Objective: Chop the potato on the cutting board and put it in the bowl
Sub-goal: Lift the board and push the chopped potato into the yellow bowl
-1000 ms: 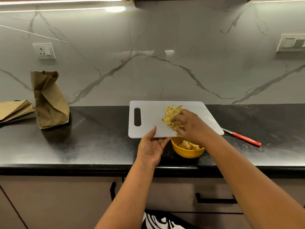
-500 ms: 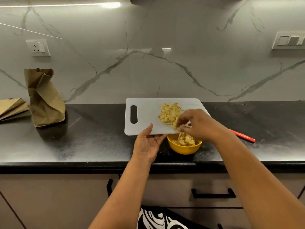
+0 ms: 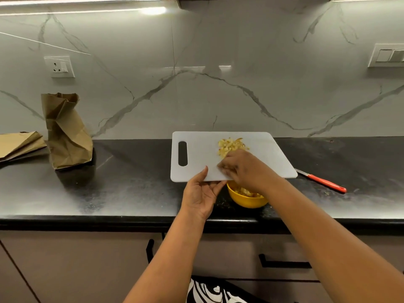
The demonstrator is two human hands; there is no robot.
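We hold the white cutting board [image 3: 196, 154] by its near edge with our left hand [image 3: 202, 191], thumb on top and fingers curled underneath, so its near rim hangs over the yellow bowl [image 3: 246, 201]. Our right hand [image 3: 244, 169] lies on the board with its fingers bent down onto the surface, raking chopped potato [image 3: 231, 146] toward us; whether it pinches any pieces we cannot tell, as the fingertips blur.

The potato is split: a loose heap remains on the board at 12 o'clock from the right hand, just beyond the fingertips, and more already lies in the bowl at 6 o'clock from that hand, partly hidden under the wrist. The red-handled knife [image 3: 323, 183] rests on the black counter [image 3: 135, 184] at 3 o'clock from the bowl, apart from both hands.

To do this step well, we judge the board should tilt gently toward the bowl, its edge kept over the bowl's middle, not its rim. We should sweep with the side of the fingers in short pulls, taking the heap in portions, so bits do not spill past the bowl onto the counter. The left grip must stay firm, since the sweeping pushes the board down
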